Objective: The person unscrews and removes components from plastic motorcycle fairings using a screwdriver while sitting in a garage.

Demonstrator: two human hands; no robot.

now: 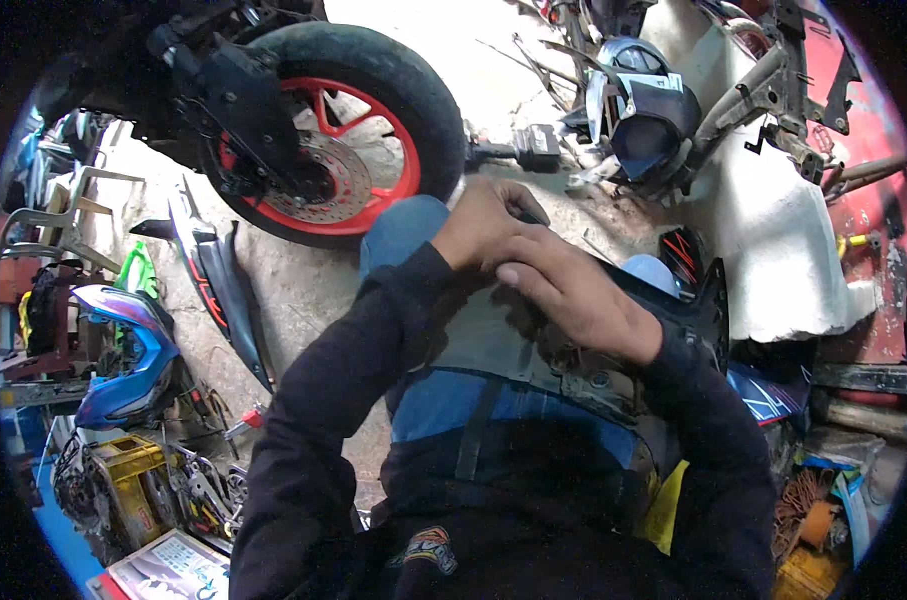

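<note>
Dark plastic body panel [483,338]: located across your lap, between your knees, its far edge beneath your hands. Your left hand [478,228] is bent inward at that far edge; your right hand [581,297] lies beside it, touching, thumb toward you. The fingers of both are curled and partly hidden; you cannot tell from this view how far they are open or whether they grip the panel or a small part.

Assessment: the panel looks thin-walled, so expect it light, fairly stiff, with some flex. Its smooth face may slip; tabs and narrow edges would likely crack if bent. Recommended hold: the thicker rim, both sides supported, pressure spread, mounting points spared.
</note>
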